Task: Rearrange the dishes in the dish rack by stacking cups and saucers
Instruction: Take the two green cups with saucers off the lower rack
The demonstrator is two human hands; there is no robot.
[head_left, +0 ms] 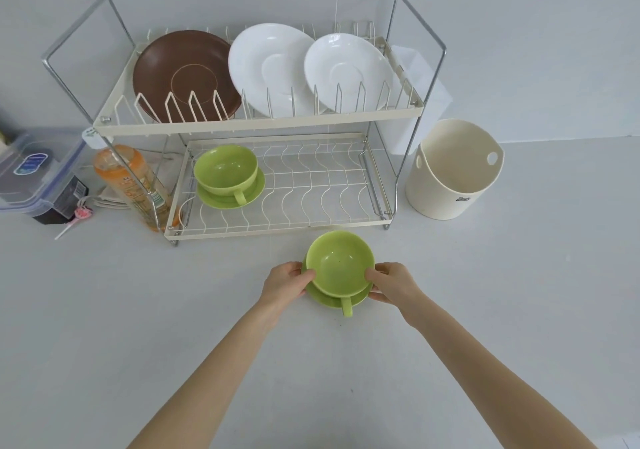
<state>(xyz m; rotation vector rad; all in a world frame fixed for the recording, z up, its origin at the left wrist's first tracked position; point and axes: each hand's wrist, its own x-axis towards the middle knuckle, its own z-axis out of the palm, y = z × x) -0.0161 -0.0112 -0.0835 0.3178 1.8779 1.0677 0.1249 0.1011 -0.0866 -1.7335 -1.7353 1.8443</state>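
Two hands hold a green cup and saucer on the counter, just below the dish rack.

At lower centre of the frame, the left hand [287,280] and right hand [391,284] close their fingers on opposite edges of a saucer [329,299] carrying a cup [339,263], handle toward the bottom edge. A second cup [225,169] sits on its saucer [254,190] at the left of the rack's [311,222] lower shelf. One brown plate [183,68] and two white plates [270,64] stand in the upper shelf.
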